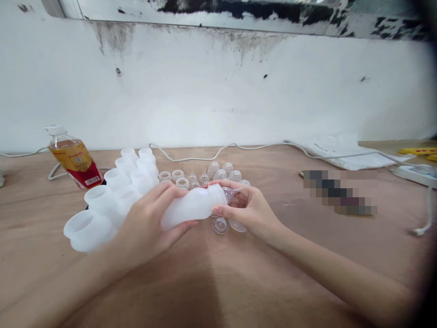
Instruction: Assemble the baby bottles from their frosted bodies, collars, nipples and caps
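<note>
A frosted white baby bottle (191, 206) lies tilted between my hands, its neck pointing right. My left hand (153, 214) wraps around the bottle's body. At the neck, my right hand (247, 205) grips the white collar ring (217, 195), from which a clear nipple (230, 193) sticks out. Two rows of open white bottles (92, 228) stand to the left of my left hand. Beyond the held bottle lie several white rings (177, 175), clear nipples (204, 176) and clear domed caps (220, 174). Close below my right hand sits another clear nipple (220, 225).
A drink bottle with a red and yellow label (80, 159) stands at the back left. A white cable (205, 154) runs along the wall. At the right are a blurred-out flat object (337, 193), a plastic bag (348, 152) and a power strip (414, 174).
</note>
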Demonstrator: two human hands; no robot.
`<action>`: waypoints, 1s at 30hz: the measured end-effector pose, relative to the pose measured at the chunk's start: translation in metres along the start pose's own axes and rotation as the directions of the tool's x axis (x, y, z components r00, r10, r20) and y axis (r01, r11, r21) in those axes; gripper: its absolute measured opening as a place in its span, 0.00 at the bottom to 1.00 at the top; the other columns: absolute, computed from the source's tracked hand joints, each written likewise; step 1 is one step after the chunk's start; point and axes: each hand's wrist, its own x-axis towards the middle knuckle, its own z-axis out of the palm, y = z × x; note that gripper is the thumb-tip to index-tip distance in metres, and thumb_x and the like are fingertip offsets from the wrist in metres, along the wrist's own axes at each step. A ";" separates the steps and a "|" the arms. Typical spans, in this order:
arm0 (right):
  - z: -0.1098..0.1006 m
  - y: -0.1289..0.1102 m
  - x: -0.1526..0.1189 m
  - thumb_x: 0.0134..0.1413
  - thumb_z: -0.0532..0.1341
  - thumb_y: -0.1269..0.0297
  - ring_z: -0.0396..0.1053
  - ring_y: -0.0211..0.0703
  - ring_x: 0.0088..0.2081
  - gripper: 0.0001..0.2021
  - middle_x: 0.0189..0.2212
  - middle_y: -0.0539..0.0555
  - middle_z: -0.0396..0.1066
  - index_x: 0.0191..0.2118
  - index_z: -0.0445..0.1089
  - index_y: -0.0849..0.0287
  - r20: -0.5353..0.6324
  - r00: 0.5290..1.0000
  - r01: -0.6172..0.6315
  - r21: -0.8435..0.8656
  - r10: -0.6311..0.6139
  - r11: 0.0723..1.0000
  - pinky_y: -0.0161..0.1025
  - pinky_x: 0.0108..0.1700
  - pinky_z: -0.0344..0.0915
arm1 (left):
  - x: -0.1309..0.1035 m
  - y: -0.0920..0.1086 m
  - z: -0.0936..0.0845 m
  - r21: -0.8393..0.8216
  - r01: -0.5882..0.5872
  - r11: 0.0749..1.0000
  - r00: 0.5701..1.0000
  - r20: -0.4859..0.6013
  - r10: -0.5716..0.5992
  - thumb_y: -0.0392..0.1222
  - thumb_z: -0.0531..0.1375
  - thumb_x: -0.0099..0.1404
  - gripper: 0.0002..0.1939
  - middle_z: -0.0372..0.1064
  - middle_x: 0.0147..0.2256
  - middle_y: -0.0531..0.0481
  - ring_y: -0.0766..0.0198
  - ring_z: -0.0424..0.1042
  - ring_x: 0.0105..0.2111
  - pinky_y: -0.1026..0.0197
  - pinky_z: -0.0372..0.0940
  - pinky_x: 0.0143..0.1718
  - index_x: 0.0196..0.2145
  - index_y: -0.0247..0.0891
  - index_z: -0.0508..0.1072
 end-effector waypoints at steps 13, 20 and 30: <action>0.000 -0.004 -0.002 0.38 0.65 0.68 0.68 0.40 0.33 0.18 0.38 0.52 0.69 0.41 0.67 0.56 0.112 0.989 0.092 0.010 -0.093 0.996 0.34 0.30 0.67 | 0.006 0.007 -0.012 -0.258 0.265 0.929 0.917 0.365 -0.160 0.51 0.51 0.59 0.15 0.65 0.32 0.51 0.62 0.66 0.31 0.64 0.62 0.29 0.37 0.39 0.67; 0.005 -0.003 -0.005 0.39 0.65 0.67 0.62 0.32 0.20 0.19 0.20 0.46 0.66 0.43 0.66 0.55 0.013 0.999 0.037 -0.081 -0.036 0.996 0.29 0.18 0.56 | -0.005 0.000 0.004 0.101 -0.065 0.993 0.994 -0.075 0.073 0.49 0.58 0.55 0.19 0.63 0.40 0.47 0.59 0.64 0.39 0.60 0.61 0.37 0.42 0.38 0.61; 0.004 -0.007 -0.008 0.40 0.64 0.67 0.68 0.38 0.35 0.19 0.38 0.49 0.69 0.43 0.66 0.53 0.125 0.986 0.114 -0.017 -0.111 0.993 0.32 0.33 0.66 | 0.003 0.008 -0.016 -0.224 0.270 0.936 0.925 0.332 -0.187 0.51 0.52 0.59 0.14 0.67 0.32 0.54 0.64 0.67 0.30 0.66 0.61 0.28 0.37 0.40 0.67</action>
